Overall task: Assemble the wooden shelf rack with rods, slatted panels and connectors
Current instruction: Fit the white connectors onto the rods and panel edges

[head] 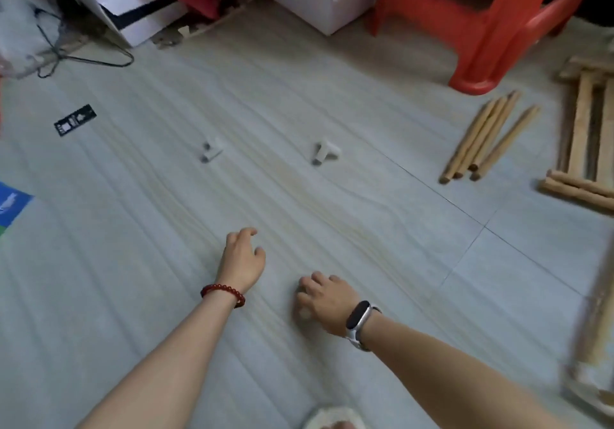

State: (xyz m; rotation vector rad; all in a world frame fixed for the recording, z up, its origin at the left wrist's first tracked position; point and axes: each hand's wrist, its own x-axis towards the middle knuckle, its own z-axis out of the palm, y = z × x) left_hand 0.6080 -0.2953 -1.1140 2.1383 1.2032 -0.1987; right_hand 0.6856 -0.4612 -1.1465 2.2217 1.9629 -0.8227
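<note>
left hand (242, 260) hovered over the floor (332, 202), fingers loosely curled, holding nothing | right hand (327, 300) low on the floor, fingers curled over a small white connector (304, 312), grip blurred, cannot tell | two more connectors (211, 151) (325, 152) lay ahead, well apart | five rods (481, 139) bunched right | slatted panel (588, 129) far right

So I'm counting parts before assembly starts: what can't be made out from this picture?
- Whatever the right hand covers: its curled fingers hide it, only a pale blurred bit shows.
- Slatted panels: cut off by the right edge, so no count.
- The wooden piece at the lower right: motion-blurred and cropped.
- Two white connectors on the floor: too blurred to read their sockets.
- Black card: print too small.
</note>
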